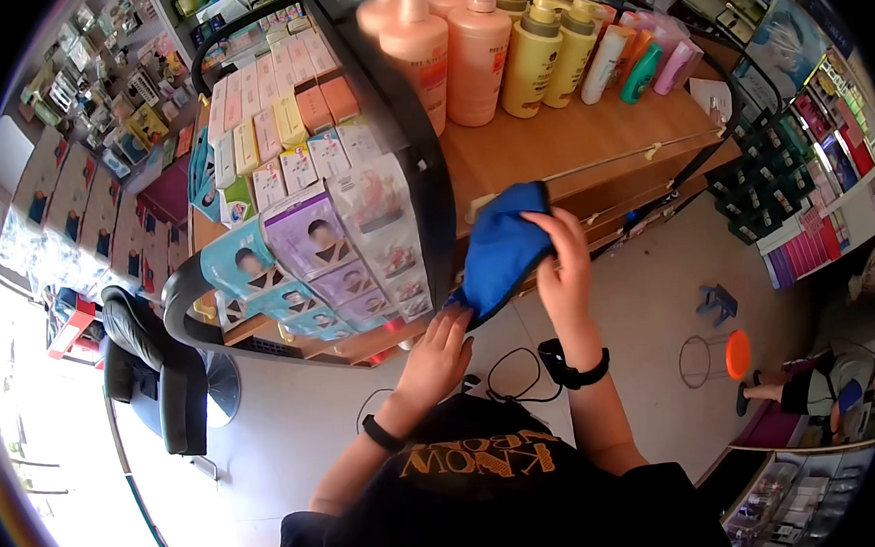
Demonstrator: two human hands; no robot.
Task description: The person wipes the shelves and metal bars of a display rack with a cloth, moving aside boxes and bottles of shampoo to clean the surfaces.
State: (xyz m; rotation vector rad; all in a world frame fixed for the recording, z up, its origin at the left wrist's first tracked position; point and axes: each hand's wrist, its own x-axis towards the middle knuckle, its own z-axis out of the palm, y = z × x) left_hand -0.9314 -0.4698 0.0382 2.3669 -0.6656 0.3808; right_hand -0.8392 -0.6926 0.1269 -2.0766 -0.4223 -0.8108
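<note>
A blue cloth with a dark edge [504,249] hangs between my two hands, in front of the wooden shelf [591,159]. My right hand [564,266] is closed on its upper right edge, with the fingers bent over the fabric. Lower down, my left hand [442,351] pinches the cloth's bottom corner near the shelf unit's dark end frame. Peach pump bottles [476,55] and yellow pump bottles [533,59] stand upright on the shelf beyond the cloth. Left of my hands, purple face packets [317,236] hang on the unit's end.
Small boxes [282,112] are stacked in rows at the upper left. A black salon chair [158,371] stands at the left. On the right are a blue stool [717,302], an orange round seat [737,354] and a seated person [833,390]. Black cables [514,374] lie on the floor.
</note>
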